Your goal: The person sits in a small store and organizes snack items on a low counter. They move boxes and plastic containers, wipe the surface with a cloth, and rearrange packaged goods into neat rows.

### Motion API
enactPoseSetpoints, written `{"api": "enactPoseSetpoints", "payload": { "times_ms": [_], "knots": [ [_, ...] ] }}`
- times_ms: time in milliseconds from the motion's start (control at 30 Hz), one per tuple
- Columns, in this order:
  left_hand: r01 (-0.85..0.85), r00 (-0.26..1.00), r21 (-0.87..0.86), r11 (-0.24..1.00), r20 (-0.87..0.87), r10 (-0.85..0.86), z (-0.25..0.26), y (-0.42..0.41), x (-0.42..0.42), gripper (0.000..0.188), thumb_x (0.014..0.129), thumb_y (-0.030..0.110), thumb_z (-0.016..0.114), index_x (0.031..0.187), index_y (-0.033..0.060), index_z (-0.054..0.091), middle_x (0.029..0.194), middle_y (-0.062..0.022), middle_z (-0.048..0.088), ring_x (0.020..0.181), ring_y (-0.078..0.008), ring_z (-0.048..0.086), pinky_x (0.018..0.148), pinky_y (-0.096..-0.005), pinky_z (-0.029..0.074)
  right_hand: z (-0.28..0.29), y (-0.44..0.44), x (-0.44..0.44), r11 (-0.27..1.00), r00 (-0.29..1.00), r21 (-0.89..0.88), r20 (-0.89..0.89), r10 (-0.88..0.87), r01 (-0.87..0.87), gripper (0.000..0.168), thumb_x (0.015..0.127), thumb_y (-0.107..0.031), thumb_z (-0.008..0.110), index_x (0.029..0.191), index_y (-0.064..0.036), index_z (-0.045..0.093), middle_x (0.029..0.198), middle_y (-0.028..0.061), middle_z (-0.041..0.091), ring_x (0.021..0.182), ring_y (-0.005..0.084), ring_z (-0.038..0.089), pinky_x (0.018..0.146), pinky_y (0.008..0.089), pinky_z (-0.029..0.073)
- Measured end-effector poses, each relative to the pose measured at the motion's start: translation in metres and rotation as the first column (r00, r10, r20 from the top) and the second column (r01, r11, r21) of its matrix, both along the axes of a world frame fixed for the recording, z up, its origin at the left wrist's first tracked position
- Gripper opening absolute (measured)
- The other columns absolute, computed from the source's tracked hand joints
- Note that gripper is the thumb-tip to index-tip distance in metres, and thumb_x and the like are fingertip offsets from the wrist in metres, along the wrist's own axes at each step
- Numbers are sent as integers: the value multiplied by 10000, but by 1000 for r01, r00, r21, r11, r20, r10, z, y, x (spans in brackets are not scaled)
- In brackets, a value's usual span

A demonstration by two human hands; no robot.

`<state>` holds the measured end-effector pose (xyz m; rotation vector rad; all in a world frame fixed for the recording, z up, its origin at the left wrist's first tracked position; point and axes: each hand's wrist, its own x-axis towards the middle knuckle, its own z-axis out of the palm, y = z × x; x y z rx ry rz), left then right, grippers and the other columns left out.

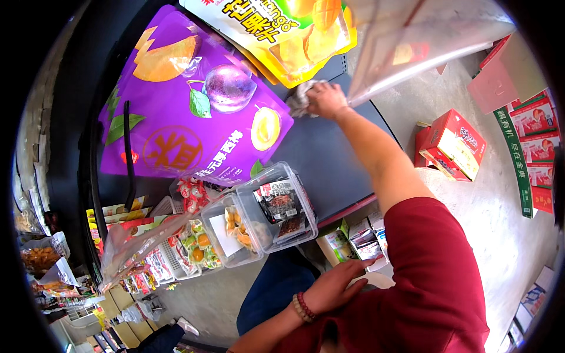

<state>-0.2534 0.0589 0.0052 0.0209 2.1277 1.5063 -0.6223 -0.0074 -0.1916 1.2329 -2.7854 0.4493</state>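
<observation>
My right hand (pixel 326 100) reaches out over a dark grey shelf board (pixel 326 150). It presses a crumpled grey cloth (pixel 302 99) against the board, fingers curled over it. Just beyond the hand hangs a yellow-and-white bag of dried mango (pixel 304 44). To its left is a stack of large purple plum snack bags (pixel 190 101). My left hand (pixel 337 282), with beaded bracelets on its wrist, is held in front of my body. Its fingers are apart and it appears to hold nothing.
Clear plastic bins (pixel 282 212) of packaged snacks line the shelf's near left edge. A clear plastic sheet (pixel 423 48) hangs at upper right. A red carton (pixel 454 143) stands on the floor. Small open boxes (pixel 362 238) sit below the board. Another person's leg (pixel 165 333) shows at lower left.
</observation>
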Motion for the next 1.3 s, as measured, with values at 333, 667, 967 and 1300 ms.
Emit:
{"api": "enactPoseSetpoints", "payload": {
  "times_ms": [333,667,967,1300],
  "knots": [
    [25,998,-17,1000,-53,-26,4,3,6,444,879,176,525,1307,125,422,1177,-147,522,1066,-308,524,894,-362,435,10,161,-112,714,698,-332,650,-301,616,536,809,-472,483,1066,-25,629,1068,168,630,996,268,595,883,346,431],
    [29,999,-29,999,-38,-30,3,10,6,435,870,150,532,1291,115,429,1119,-149,542,1027,-310,536,884,-370,432,9,70,13,952,983,296,184,26,-81,666,853,-641,359,1419,-319,223,1508,25,117,1392,246,64,1108,476,73],
    [39,979,-112,993,-194,-60,-1,17,10,397,855,148,545,1240,100,461,1071,-152,553,992,-315,549,848,-369,450,-13,130,115,929,934,112,-14,358,-354,615,875,-563,389,1419,-323,230,1508,43,124,1392,295,64,1096,525,30],
    [52,974,-108,993,-214,-74,-8,16,24,432,825,136,576,1240,103,460,1035,-153,555,962,-326,553,835,-381,454,-1,158,90,947,954,141,-46,296,-287,539,865,-499,454,1370,-361,322,1488,-1,207,1374,231,171,1082,481,146]
  ]
}}
